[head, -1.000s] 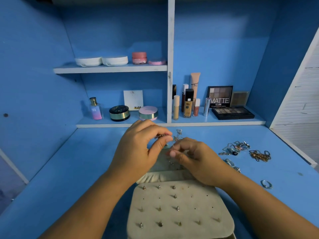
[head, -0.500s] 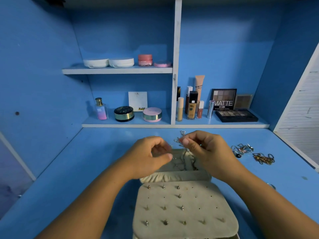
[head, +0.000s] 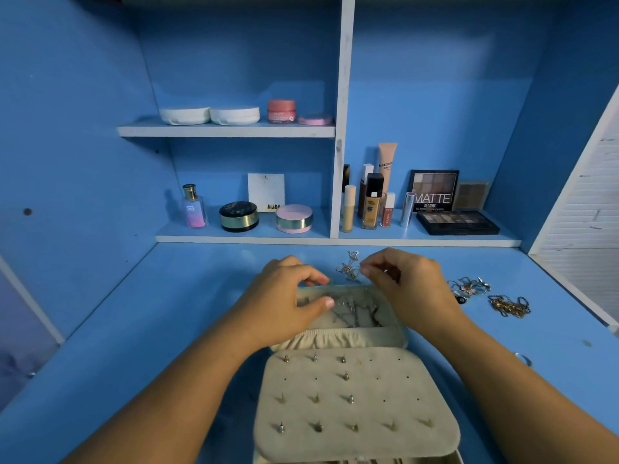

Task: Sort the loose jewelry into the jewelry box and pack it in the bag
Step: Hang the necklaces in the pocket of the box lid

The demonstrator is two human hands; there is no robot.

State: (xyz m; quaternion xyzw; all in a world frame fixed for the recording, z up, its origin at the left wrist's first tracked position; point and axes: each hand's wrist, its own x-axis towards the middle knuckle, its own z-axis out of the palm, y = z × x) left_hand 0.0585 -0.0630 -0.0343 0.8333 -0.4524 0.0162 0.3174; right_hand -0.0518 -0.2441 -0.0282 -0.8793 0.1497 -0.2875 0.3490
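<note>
Over an open jewelry box [head: 355, 396] on the bench [head: 160, 316], the right hand [head: 413, 286] pinches a tangled chain [head: 348, 268] while the left hand [head: 284, 303] curls over its far half, grip unclear.

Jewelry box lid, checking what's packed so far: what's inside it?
Thin chains hang in the jewelry box lid above a gathered pocket. The pocket's contents are hidden, and the left hand covers the lid's left side.

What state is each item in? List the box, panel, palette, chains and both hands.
jewelry box, open.
earring panel, partly filled with studs.
eyeshadow palette, open.
silver chain, pinched by right hand.
left hand, curled over the box rim.
gold chain, loose on desk.
</note>
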